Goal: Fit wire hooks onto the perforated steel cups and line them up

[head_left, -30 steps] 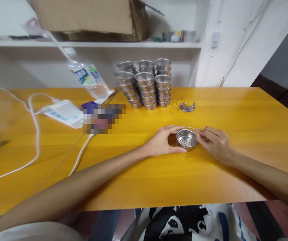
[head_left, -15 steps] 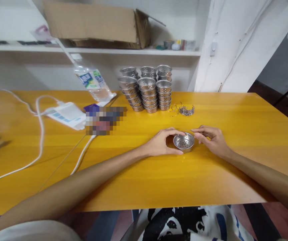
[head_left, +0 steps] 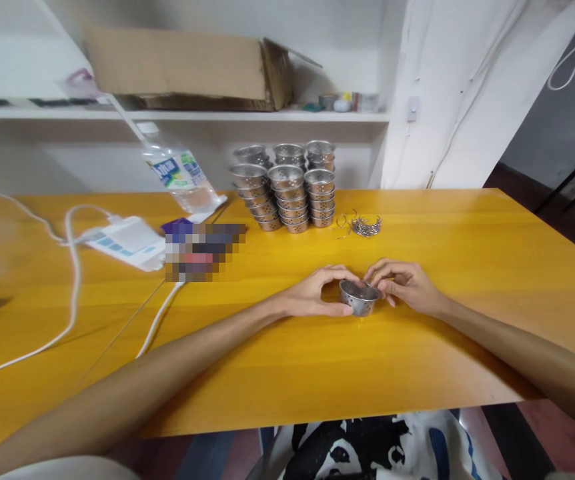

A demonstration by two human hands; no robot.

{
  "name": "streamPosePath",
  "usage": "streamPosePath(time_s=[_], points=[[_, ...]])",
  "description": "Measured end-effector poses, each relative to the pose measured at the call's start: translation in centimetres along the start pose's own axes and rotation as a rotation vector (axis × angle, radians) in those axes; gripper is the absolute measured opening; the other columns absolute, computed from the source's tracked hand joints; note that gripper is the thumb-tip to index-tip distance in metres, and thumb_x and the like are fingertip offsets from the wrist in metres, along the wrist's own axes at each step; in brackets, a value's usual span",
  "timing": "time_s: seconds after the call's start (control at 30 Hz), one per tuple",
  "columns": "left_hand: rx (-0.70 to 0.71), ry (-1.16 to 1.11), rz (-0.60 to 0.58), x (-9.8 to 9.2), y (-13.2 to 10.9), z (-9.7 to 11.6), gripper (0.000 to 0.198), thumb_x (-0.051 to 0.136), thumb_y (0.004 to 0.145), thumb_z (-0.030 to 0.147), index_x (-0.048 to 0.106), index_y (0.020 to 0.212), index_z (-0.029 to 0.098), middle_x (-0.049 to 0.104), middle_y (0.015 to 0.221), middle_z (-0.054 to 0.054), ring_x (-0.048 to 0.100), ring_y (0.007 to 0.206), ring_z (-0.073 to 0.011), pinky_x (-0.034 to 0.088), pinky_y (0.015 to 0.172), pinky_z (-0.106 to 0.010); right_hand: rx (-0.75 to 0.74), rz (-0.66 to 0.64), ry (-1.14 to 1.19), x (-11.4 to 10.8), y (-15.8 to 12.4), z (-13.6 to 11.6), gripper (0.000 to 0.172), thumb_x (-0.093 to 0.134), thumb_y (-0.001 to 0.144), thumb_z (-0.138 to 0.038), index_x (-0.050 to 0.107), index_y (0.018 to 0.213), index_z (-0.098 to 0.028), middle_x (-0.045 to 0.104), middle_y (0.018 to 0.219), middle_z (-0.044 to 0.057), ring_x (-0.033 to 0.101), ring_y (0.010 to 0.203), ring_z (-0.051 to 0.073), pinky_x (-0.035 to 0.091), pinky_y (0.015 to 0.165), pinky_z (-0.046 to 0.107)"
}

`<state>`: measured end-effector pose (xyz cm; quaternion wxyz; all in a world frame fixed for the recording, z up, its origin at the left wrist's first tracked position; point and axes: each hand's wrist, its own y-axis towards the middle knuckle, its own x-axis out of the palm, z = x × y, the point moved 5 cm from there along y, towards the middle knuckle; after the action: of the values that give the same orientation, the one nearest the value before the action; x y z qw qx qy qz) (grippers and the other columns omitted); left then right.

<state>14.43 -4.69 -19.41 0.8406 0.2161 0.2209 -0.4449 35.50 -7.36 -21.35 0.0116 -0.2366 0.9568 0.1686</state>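
Observation:
A small perforated metal cup (head_left: 360, 305) stands tilted on the yellow table. My left hand (head_left: 317, 291) grips it from the left, thumb low on the near side and fingers at the far rim. At the right rim, my right hand (head_left: 405, 285) has its thumb and fingers pinched together. A thin wire showed at those fingertips a moment ago; the fingers mostly hide it now. Beyond the hands lies a pile of thin curved metal wires (head_left: 366, 227), with a few loose ones to its left.
Stacks of similar perforated cups (head_left: 287, 193) stand at the back of the table (head_left: 267, 373). A plastic bottle (head_left: 180, 173), a white power strip (head_left: 126, 243) and white cables (head_left: 73, 287) are at the left. A cardboard box (head_left: 177, 70) sits on the shelf (head_left: 207, 117) behind.
The cup has tipped, so its outer near side shows more. My right hand has come in to its rim from slightly farther right. The whole view has shifted a little.

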Motion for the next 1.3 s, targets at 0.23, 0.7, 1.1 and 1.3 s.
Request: streamPosePath(time_s=[0.23,0.7,1.1,1.3], points=[[-0.086,-0.103,-0.011,0.1,-0.5,-0.7,0.060,0.071,0.096,0.066,0.061,0.135,0.022,0.068,0.127,-0.009,0.061,0.116,-0.0284,0.049,0.101,-0.039,0.035,-0.080,-0.098,1.0,-0.3,-0.4,0.045,0.077,0.100,-0.061,0.075,0.090,-0.017,0.077,0.099,0.007,0.068,0.069,0.010,0.057,0.064,0.025],[-0.069,-0.087,0.054,0.3,-0.5,-0.6,0.074,0.071,0.092,0.078,0.045,0.136,0.024,0.059,0.120,-0.006,0.058,0.106,-0.0252,0.049,0.095,-0.039,0.020,-0.112,-0.239,1.7,-0.5,-0.6,0.053,0.059,0.109,-0.066,0.070,0.092,-0.018,0.081,0.082,0.007,0.078,0.074,0.016,0.061,0.074,0.029],[-0.122,-0.524,0.328,2.9,3.5,-1.1,0.093,0.088,0.086,0.064,0.050,0.159,0.023,0.069,0.128,-0.012,0.069,0.116,-0.0285,0.051,0.112,-0.051,0.013,0.103,-0.077,-0.9,-0.4,-0.8,0.046,0.067,0.105,-0.065,0.064,0.095,-0.020,0.074,0.069,0.000,0.067,0.052,0.012,0.056,0.051,0.023],[-0.137,-0.654,0.383,3.1,2.9,-2.0,0.067,0.090,0.085,0.056,0.057,0.132,0.022,0.071,0.127,-0.011,0.069,0.117,-0.0270,0.055,0.104,-0.044,-0.034,0.108,-0.059,-0.2,-0.5,-0.8,0.040,0.069,0.106,-0.059,0.067,0.098,-0.019,0.071,0.068,-0.002,0.061,0.049,0.008,0.050,0.048,0.020]])
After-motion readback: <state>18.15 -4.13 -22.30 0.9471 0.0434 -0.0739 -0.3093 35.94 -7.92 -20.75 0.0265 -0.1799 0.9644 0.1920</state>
